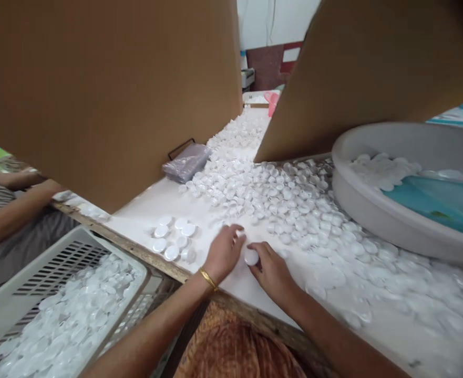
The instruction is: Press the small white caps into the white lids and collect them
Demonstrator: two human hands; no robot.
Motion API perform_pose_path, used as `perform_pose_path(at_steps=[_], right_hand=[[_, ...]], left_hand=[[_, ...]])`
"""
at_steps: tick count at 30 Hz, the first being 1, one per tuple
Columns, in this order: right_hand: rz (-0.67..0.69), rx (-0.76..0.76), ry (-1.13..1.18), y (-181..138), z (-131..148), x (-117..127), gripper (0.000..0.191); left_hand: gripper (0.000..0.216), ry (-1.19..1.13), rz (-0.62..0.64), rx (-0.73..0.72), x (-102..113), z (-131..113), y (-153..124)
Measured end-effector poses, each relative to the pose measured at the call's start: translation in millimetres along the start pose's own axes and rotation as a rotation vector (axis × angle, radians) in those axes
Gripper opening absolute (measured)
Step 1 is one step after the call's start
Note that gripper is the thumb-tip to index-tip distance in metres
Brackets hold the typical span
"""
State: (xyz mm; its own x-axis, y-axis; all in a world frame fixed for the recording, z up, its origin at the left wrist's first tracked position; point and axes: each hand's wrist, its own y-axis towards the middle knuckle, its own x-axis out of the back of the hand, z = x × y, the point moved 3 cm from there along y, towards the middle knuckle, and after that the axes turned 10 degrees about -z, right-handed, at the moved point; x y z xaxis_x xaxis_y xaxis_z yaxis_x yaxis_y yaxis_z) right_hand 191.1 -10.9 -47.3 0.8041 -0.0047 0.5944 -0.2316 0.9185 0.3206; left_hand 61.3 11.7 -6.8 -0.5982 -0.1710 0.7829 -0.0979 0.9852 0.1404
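Note:
A round white cap [250, 256] is pinched between the thumb and fingers of my right hand [274, 273], just above the table near its front edge. My left hand [224, 253], with a gold bracelet on the wrist, is closed beside it. A small white piece [239, 232] shows at its fingertips; its exact shape is partly hidden by the fingers. Left of my left hand lies a small group of white caps [172, 252], spread flat on the table. Beyond both hands spreads a large heap of loose white caps [278, 194].
A slatted basket [93, 239] of white pieces stands at lower left. Cardboard panels [109, 79] rise on both sides. A grey round tub [373, 210] sits at right, a plastic-wrapped packet [187, 163] by the left panel. Another person's arm [18, 210] shows at far left.

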Motion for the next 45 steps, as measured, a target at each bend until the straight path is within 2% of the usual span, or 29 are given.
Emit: perform_pose_path(at_steps=[2,3,7,11,15,19,25,27,29,30,33,36,38,42,45], right_hand=[[-0.009,-0.029,0.012,2,-2,-1,0.034],[-0.024,-0.046,0.021,3,-3,-2,0.036],[-0.1,-0.103,0.084,1,-9,-3,0.062],[-0.065,-0.222,0.227,-4,-15,-3,0.083],[-0.027,-0.375,0.286,-6,-14,-3,0.082],[0.05,-0.466,0.335,-4,-8,-4,0.082],[0.075,-0.448,0.414,-5,-4,-5,0.082],[0.139,-0.408,0.421,-7,1,-3,0.084],[0.217,-0.321,0.341,-10,8,3,0.076],[0.237,-0.258,0.263,-10,12,9,0.064],[0.158,-0.11,-0.045,-9,14,39,0.027],[0.04,-0.159,-0.299,-9,-2,78,0.021],[0.025,-0.224,-0.404,-13,-15,101,0.02],[0.128,-0.261,-0.56,-30,-28,127,0.013],[0.204,-0.201,-0.665,-47,-24,122,0.014]], left_hand=[[0.034,0.091,-0.162,-0.109,-2,-11,10],[0.037,0.15,-0.199,-0.15,-6,-17,15],[0.048,0.349,-0.141,-0.248,-33,-30,27],[0.054,0.464,-0.096,-0.251,-47,-27,30],[0.058,0.496,-0.007,-0.295,-51,-23,33],[0.06,0.517,-0.004,-0.313,-52,-24,35],[0.059,0.564,-0.084,-0.302,-45,-30,28],[0.057,0.601,-0.084,-0.325,-36,-27,24],[0.051,0.661,-0.093,-0.328,-22,-19,21],[0.049,0.696,-0.102,-0.32,-13,-13,21],[0.05,0.781,-0.109,-0.289,14,9,25],[0.051,0.843,-0.154,-0.258,38,30,33],[0.048,0.865,-0.167,-0.267,49,39,36],[0.042,0.839,-0.169,-0.34,51,34,34],[0.037,0.641,-0.125,-0.428,28,7,20]])
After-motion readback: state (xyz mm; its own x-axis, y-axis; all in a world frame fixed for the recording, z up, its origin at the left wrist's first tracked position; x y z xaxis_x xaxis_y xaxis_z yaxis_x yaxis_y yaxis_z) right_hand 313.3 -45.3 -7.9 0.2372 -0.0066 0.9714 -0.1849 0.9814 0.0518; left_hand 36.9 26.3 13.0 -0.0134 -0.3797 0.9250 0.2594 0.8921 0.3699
